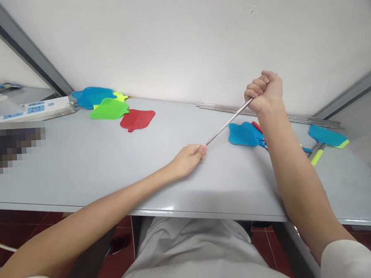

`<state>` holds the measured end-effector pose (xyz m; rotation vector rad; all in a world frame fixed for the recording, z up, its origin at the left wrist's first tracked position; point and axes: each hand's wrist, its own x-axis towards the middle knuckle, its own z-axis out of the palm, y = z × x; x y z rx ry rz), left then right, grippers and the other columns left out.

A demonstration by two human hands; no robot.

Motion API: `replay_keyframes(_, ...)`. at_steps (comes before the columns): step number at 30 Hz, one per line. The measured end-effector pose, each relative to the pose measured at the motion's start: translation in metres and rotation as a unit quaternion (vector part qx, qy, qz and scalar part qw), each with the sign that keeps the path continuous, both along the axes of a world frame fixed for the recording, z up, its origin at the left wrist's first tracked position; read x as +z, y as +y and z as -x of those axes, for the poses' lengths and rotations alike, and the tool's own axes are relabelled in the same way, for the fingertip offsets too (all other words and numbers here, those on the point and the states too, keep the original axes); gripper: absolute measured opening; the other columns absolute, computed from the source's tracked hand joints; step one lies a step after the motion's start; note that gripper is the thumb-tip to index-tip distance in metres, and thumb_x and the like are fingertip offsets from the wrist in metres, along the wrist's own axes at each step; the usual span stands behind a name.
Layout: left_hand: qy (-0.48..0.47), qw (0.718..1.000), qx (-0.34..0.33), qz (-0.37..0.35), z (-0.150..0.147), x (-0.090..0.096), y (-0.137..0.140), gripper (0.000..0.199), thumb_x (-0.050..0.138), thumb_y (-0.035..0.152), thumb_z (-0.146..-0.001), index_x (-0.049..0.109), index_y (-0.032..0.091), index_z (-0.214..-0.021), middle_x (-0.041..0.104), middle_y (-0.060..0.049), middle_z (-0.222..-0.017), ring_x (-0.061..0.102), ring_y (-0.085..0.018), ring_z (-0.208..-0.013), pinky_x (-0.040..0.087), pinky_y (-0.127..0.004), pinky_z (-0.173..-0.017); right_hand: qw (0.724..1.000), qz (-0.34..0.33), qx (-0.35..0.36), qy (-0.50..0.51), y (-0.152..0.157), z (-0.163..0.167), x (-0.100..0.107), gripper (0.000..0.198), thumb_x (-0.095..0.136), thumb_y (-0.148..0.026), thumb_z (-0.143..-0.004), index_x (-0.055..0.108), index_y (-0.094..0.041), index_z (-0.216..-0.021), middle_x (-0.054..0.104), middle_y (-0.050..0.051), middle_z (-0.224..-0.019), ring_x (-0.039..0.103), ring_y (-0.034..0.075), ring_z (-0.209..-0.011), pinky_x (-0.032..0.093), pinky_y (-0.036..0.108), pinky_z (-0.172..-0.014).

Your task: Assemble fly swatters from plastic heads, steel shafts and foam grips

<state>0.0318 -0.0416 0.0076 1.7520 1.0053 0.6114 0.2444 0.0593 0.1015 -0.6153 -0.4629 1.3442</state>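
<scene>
A thin metal rod [226, 125] slants between my two hands above the grey table. My left hand [188, 159] is closed around its lower end, near the tabletop. Higher up and to the right, my right hand [264, 91] is wrapped in a fist round the upper part. Beneath my right forearm lie a blue fly swatter [244, 134] and a red handle piece [257, 127], partly hidden by the arm. Up and left of my left hand is a red fly swatter head [137, 119], beside a green swatter head [109, 109] and blue swatter heads [94, 96].
Along the wall at the back right lies a bundle of metal rods [312, 120]. Another blue swatter [328, 136] with yellow-green parts rests at the table's right. A white power strip [47, 108] sits at the far left, near a pixelated patch. The table edge [183, 211] runs before my body.
</scene>
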Motion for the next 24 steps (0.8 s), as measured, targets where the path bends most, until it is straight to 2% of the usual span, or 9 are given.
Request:
replay_keyframes(5,0.001,1.0,-0.002,0.005,0.001,0.003,-0.001,0.042,0.026,0.047,-0.083,0.032,0.018,-0.054,0.029,0.006,-0.047,0.026,-0.006,-0.043,0.023,-0.02,-0.042,0.999,0.009,0.012,0.037,-0.002,0.0,0.0,0.03,0.04,-0.014,-0.069,0.017,-0.019,-0.051,0.012,-0.007,-0.035,0.008,0.006,-0.034,0.01,0.021,-0.029)
replay_keyframes(15,-0.034,0.999,-0.017,0.039,0.002,0.002,0.002,0.042,0.029,0.051,-0.082,0.036,0.017,-0.058,0.028,0.006,-0.051,0.026,-0.005,-0.043,0.025,-0.02,-0.042,0.999,0.017,0.024,0.025,-0.001,-0.009,0.002,0.029,0.043,-0.01,-0.06,0.016,-0.019,-0.052,0.012,-0.008,-0.034,0.007,0.006,-0.034,0.007,0.023,-0.033)
replay_keyframes(19,-0.051,0.995,-0.046,0.079,0.004,0.002,0.003,0.042,0.028,0.053,-0.082,0.042,0.017,-0.066,0.031,0.007,-0.05,0.03,-0.004,-0.039,0.027,-0.019,-0.04,1.0,0.018,0.01,0.021,-0.002,-0.014,0.004,0.031,0.046,-0.008,-0.054,0.017,-0.019,-0.05,0.015,-0.008,-0.032,0.006,0.007,-0.037,0.007,0.026,-0.037)
replay_keyframes(24,-0.05,0.994,-0.054,0.076,0.005,0.002,0.003,0.041,0.026,0.051,-0.083,0.046,0.017,-0.071,0.036,0.006,-0.05,0.034,-0.004,-0.039,0.03,-0.019,-0.042,1.0,0.011,-0.014,0.018,-0.005,-0.023,0.01,0.032,0.045,-0.008,-0.056,0.016,-0.02,-0.052,0.013,-0.008,-0.033,0.005,0.009,-0.039,0.007,0.028,-0.04)
